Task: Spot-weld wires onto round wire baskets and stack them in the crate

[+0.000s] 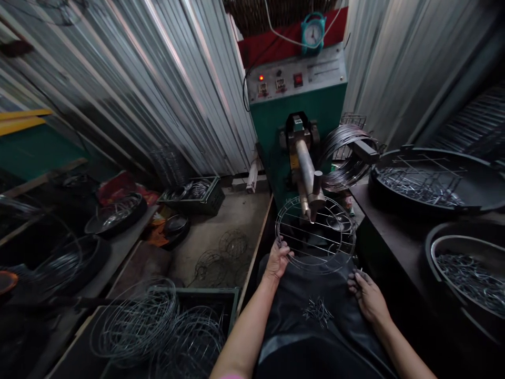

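A round wire rack [310, 246] with parallel cross wires is held nearly level under the electrodes [311, 213] of a green spot welder [262, 121]. My left hand [279, 258] is closed on the rack's left rim, thumb on top. Off the rack's lower right edge, my right hand [365, 292] has its fingers pinched together; a tiny pale tip shows there, too small to name. Between my forearms, a small heap of short wire pieces [317, 312] lies on the black apron [292, 337] over my lap.
To the right, black round pans [437, 208] hold many short wires. A wire coil [347, 158] hangs beside the welder. At lower left, finished-looking wire racks [138, 321] pile over a green crate [209, 290]. Another crate [193, 197] stands by the corrugated wall [177, 79].
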`<state>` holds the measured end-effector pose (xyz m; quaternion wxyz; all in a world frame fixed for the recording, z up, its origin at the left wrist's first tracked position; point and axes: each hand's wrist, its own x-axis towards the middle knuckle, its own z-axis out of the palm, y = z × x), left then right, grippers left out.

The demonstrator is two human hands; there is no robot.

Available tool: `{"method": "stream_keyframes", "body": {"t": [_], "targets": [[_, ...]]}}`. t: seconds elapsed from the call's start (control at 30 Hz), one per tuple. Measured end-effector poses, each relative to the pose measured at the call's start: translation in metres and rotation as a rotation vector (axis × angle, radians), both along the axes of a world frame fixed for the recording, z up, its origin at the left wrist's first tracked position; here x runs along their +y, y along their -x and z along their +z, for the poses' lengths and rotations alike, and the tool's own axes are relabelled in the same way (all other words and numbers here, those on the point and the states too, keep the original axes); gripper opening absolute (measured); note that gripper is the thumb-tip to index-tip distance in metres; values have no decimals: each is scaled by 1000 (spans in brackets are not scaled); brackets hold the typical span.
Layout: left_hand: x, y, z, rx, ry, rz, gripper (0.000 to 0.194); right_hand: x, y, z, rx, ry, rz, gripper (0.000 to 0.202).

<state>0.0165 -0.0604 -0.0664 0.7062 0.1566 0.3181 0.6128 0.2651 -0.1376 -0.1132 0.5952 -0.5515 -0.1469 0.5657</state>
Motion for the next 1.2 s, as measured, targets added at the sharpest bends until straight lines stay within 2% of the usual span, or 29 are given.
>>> {"method": "stream_keyframes", "body": {"t": [0.13, 0.23, 0.3, 0.37, 0.47, 0.53, 0.6, 0.67, 0.73, 0.87, 0.93, 1.07, 1.2], "targets": [[0, -5, 18, 47, 27, 103, 48, 1, -1, -1, -28, 1, 9, 32], [-1, -11, 28, 118, 83, 253, 49, 0, 4, 2, -71, -15, -6, 36], [-2, -18, 30, 171, 112, 350, 53, -1, 11, 11, -124, -62, -46, 39], [-7, -25, 29, 207, 122, 405, 55, 0, 21, 28, -164, -151, -74, 38], [-20, -30, 28, 225, 80, 418, 53, 6, 38, 63, -162, -301, -55, 32], [-28, -30, 30, 204, 45, 416, 51, 9, 46, 85, -142, -356, -21, 29], [-30, -26, 33, 172, 14, 433, 50, 8, 52, 98, -120, -373, 4, 28], [-25, -21, 37, 159, -14, 475, 50, 4, 55, 102, -118, -375, 26, 27], [-15, -19, 39, 162, -11, 503, 51, -1, 57, 98, -152, -368, 56, 27], [3, -27, 39, 176, 89, 504, 53, 4, 62, 89, -277, -337, 150, 26], [3, -34, 40, 179, 131, 485, 52, 15, 65, 93, -303, -355, 172, 26], [-9, -43, 46, 149, 135, 413, 51, 35, 75, 110, -278, -496, 117, 24], [-10, -38, 53, 159, 107, 457, 52, 33, 84, 117, -430, -556, 146, 20]]}}
